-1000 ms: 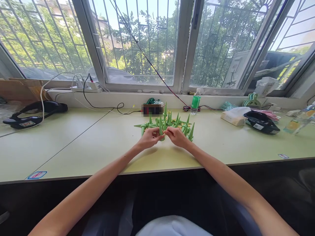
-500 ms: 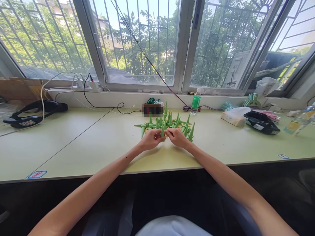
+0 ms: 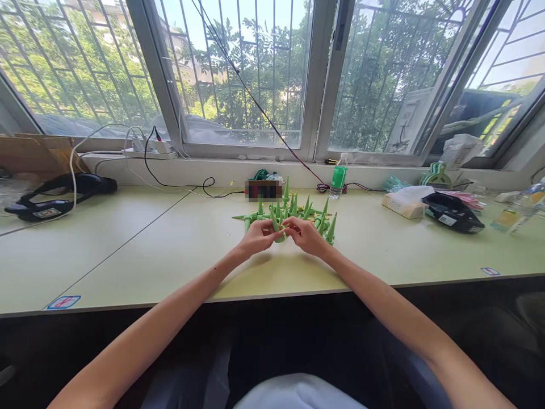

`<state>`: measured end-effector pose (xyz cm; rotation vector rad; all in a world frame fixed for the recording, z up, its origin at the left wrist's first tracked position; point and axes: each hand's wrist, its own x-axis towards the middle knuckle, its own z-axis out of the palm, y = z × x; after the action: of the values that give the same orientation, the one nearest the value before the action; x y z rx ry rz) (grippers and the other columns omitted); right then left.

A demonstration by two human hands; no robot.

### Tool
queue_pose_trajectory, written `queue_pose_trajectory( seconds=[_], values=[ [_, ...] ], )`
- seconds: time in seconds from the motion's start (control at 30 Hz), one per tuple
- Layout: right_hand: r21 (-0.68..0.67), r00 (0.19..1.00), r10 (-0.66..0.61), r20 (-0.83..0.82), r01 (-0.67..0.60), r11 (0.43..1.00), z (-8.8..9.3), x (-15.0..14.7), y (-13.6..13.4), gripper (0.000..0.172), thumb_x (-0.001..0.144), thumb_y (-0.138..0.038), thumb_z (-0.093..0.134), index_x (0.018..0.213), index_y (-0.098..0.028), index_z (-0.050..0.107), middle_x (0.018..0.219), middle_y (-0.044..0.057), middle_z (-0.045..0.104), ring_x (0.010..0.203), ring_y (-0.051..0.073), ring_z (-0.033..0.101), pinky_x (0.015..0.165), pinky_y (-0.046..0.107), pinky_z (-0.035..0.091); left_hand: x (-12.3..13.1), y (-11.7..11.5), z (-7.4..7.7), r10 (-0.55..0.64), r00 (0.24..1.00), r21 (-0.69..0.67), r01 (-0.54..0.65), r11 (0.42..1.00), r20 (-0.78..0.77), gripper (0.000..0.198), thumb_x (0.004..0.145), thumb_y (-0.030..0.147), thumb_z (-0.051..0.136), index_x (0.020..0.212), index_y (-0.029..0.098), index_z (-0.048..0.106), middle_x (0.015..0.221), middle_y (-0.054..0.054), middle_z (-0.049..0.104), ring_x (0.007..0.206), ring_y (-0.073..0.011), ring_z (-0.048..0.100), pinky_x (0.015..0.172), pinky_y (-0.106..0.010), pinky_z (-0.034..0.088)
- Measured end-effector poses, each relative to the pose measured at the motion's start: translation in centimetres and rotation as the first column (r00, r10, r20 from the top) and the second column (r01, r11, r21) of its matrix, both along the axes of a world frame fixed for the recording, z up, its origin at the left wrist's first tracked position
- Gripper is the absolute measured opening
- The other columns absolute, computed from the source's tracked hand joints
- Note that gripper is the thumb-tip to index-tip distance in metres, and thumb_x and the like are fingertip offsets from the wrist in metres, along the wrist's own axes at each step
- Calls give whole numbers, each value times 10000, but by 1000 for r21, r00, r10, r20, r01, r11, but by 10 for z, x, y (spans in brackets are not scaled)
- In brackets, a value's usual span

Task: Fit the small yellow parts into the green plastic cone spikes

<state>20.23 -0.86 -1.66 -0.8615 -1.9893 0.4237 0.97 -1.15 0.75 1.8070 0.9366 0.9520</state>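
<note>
My left hand (image 3: 258, 238) is closed around a green cone-shaped plastic piece (image 3: 275, 220), its tip leaning up and to the left. Close against it, my right hand (image 3: 305, 235) has thumb and fingertips pinched together at the piece's right side. Whatever sits between those fingertips is too small to name. Just behind both hands, several more green cone-shaped pieces (image 3: 307, 208) stand or lie in a cluster, with small yellowish bits among them. My hands hide part of this cluster.
Behind the cluster is a blurred dark box (image 3: 263, 191) with a cable. A green-labelled bottle (image 3: 339, 177) stands by the window. To the right are a tissue pack (image 3: 403, 203) and a black strapped device (image 3: 453, 212); another strapped device (image 3: 51, 199) lies far left on the table (image 3: 162, 250).
The green piece in my left hand has tipped from upright to leaning left. My right hand's fingers have lifted and shifted slightly.
</note>
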Motion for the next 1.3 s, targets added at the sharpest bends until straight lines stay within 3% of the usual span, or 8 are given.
queue_pose_trajectory(
  seconds=[0.23, 0.43, 0.73, 0.87, 1.13, 1.3],
  values=[
    [-15, 1000, 8, -7, -9, 1000, -2, 0, 3, 118, 916, -252, 535, 920, -169, 619, 659, -15, 601, 574, 108, 508, 621, 236, 408, -1, 4, -5, -11, 1000, 64, 12, 998, -26, 378, 761, 493, 728, 823, 128, 648, 543, 43, 438, 449, -69, 414, 432, -212, 308],
    [-59, 1000, -15, 3, 15, 998, -1, 0, 1, 144, 910, -257, 528, 867, -166, 631, 600, -33, 551, 541, 102, 475, 597, 234, 392, -1, 10, -12, 22, 997, 257, -2, 967, -76, 285, 783, 407, 687, 738, 134, 619, 558, 47, 421, 508, -74, 397, 532, -239, 428],
    [-67, 996, -25, 86, 31, 997, 1, 0, 0, 303, 950, -304, 462, 675, -187, 513, 542, -38, 461, 530, 105, 398, 572, 244, 328, -2, 8, -13, 122, 969, 541, 14, 841, -214, 255, 822, 277, 625, 631, 172, 492, 583, 33, 430, 556, -96, 368, 511, -223, 315],
    [-45, 988, -59, 144, 67, 997, -1, 0, 3, 316, 970, -303, 418, 675, -193, 454, 585, -35, 458, 544, 104, 378, 575, 252, 299, -3, 9, -13, 120, 962, 566, 40, 823, -243, 191, 847, 269, 601, 688, 177, 548, 597, 33, 414, 569, -107, 370, 529, -228, 314],
    [-78, 984, -40, 173, 54, 995, -1, -1, 3, 370, 1012, -323, 348, 697, -185, 484, 665, 0, 546, 611, 116, 468, 643, 258, 345, -3, 8, -13, 100, 965, 589, 66, 806, -244, 202, 856, 270, 595, 683, 178, 544, 616, 22, 439, 585, -113, 387, 542, -230, 331],
    [-78, 990, -61, 129, 71, 994, 2, -3, 0, 405, 1018, -373, 341, 678, -192, 467, 635, -12, 516, 589, 115, 452, 628, 256, 343, -3, 9, -14, 134, 972, 564, -2, 826, -193, 203, 846, 297, 609, 694, 170, 563, 617, 20, 460, 558, -100, 396, 523, -224, 351]
  ],
)
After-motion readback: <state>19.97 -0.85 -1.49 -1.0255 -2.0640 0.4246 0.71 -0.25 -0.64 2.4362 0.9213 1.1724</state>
